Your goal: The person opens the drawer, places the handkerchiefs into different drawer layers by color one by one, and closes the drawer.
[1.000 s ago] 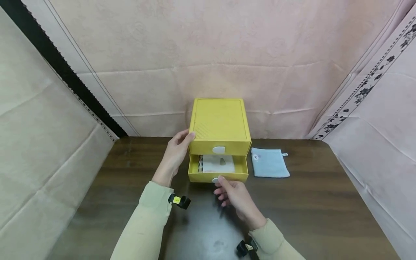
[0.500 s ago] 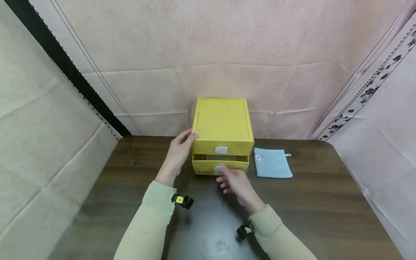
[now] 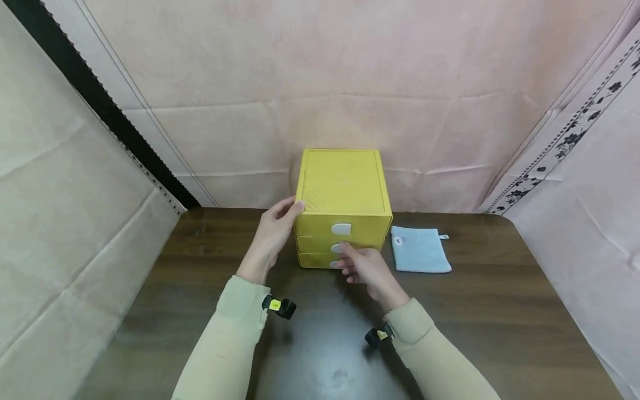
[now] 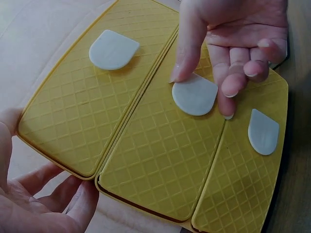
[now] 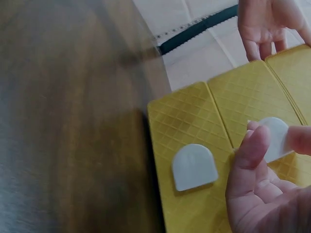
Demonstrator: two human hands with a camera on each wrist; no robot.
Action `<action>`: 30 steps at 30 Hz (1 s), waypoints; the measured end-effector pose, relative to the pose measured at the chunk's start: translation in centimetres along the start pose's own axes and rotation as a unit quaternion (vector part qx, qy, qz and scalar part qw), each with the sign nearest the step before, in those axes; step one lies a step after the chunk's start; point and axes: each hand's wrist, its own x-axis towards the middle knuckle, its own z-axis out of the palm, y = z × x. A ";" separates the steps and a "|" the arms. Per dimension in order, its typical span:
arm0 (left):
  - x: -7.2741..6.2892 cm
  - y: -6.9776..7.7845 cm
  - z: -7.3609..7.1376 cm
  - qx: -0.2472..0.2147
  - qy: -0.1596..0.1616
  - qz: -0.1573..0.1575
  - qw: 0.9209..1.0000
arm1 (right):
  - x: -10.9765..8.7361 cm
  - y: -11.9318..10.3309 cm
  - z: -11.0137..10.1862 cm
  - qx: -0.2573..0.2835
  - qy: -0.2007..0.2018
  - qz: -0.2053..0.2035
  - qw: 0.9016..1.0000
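A yellow three-tier drawer box [image 3: 342, 180] with white tab handles stands against the back curtain. All its drawers sit flush in the head view. My left hand [image 3: 272, 230] holds the box's upper left side, thumb at the front corner and fingers along the side wall. At the middle drawer, my right hand [image 3: 367, 272] has thumb and forefinger on the white handle [image 4: 197, 94], pinching it at its edges; the other fingers curl loosely below. The bottom handle [image 5: 194, 167] and top handle [image 4: 113, 50] are untouched.
A light blue cloth pouch [image 3: 421, 250] with a small loop lies right of the box. Under everything is a dark wooden table [image 3: 310, 355]. Pale curtains [image 3: 240, 83] rise at the back and both sides.
The middle drawer, open with a white item and a striped one visible inside, has slid back into the box. My right hand moved forward with it; the left stayed on the box.
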 end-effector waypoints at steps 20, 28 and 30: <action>-0.1 -0.1 0.0 -0.010 0.006 -0.001 1.000 | -0.5 0.6 -0.2 -0.025 0.009 0.010 1.000; -0.5 0.2 0.0 -0.007 0.009 -0.007 1.000 | -0.9 2.0 -1.0 -0.042 0.004 0.008 0.999; -0.5 0.3 0.2 -0.007 0.009 -0.006 1.000 | -0.9 2.4 -1.1 -0.041 0.002 0.014 0.999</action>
